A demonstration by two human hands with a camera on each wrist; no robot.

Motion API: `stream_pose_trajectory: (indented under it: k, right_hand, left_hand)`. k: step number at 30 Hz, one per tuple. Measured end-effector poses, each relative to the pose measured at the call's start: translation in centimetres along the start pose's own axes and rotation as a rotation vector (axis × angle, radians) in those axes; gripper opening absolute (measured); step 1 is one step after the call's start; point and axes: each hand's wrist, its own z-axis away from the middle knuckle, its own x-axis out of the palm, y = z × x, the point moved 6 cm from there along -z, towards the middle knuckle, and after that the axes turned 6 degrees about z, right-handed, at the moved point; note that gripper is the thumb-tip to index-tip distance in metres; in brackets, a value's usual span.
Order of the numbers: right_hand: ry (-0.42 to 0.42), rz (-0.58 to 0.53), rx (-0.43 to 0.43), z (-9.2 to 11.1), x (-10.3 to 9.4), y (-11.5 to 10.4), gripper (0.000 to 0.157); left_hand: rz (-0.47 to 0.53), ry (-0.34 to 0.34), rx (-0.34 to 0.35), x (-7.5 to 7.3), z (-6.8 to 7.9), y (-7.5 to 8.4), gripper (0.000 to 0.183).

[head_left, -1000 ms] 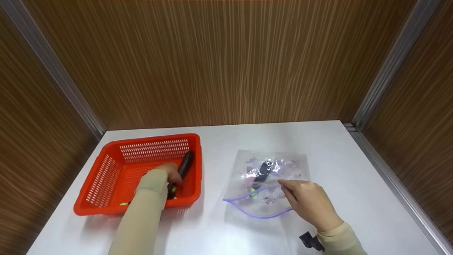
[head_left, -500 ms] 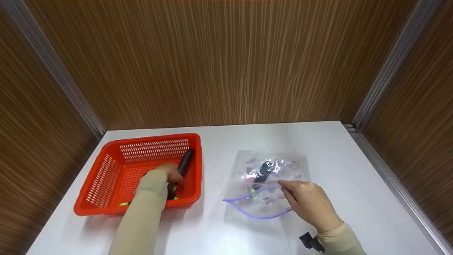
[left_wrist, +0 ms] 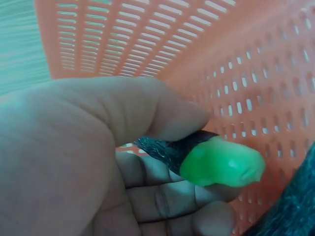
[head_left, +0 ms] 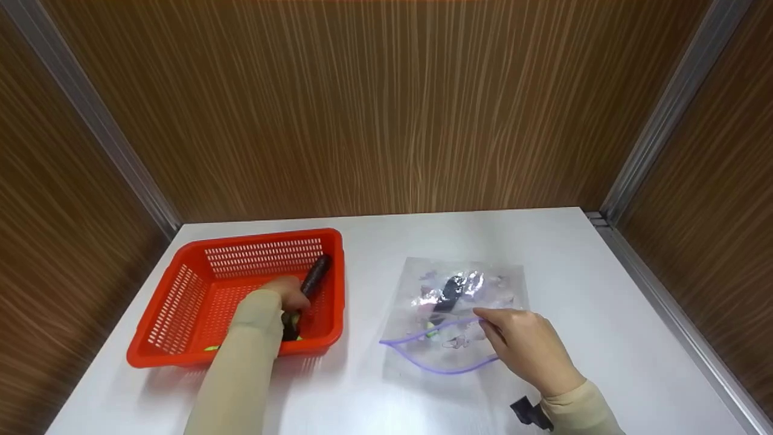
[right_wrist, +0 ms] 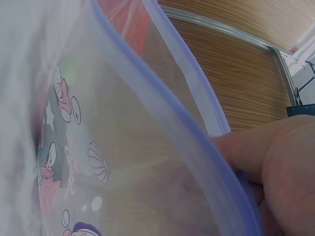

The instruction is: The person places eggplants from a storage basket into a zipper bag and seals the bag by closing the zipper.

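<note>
Inside the red basket [head_left: 336,290], left fingers [left_wrist: 162,201] pinch an eggplant [left_wrist: 221,162]; right fingers [head_left: 495,314] pinch a bag [right_wrist: 138,132] holding another [head_left: 450,293].

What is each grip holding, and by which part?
Left grip: a dark piece with a green tip, just behind that tip. Right grip: the clear bag, by its purple rim.

On the clear plastic bag [right_wrist: 130,147], pale cursive lettering [right_wrist: 71,164] runs just left of the printed seashell [right_wrist: 99,162] in the right-wrist view; it is too faint and blurred to read; no word can be made out.
</note>
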Motion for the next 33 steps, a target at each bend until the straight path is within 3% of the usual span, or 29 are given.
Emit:
stream_pose_trajectory:
  k: [7,15,20,27,33]
  right_hand:
    - [-0.008,-0.008,0.007,-0.1,-0.4,-0.2,0.022]
    - [-0.009,-0.015,0.008,-0.2,-0.2,0.0,0.021]
    - [-0.012,-0.017,-0.001,-0.1,-0.2,-0.1,0.021]
    - [-0.007,-0.02,-0.008,-0.1,-0.2,-0.1,0.021]
    - [-0.017,-0.026,0.001,-0.1,-0.2,0.0,0.02]
  left_hand:
    - [-0.027,0.014,0.031,-0.7,0.3,0.1,0.018]
    - [0.04,0.03,-0.023,-1.2,0.9,-0.2,0.023]
    - [0.039,0.056,0.028,-1.8,1.9,0.2,0.022]
    - [-0.031,0.161,0.123,-3.5,3.7,1.5,0.018]
    - [-0.041,0.206,0.154,-4.0,5.2,2.3,0.02]
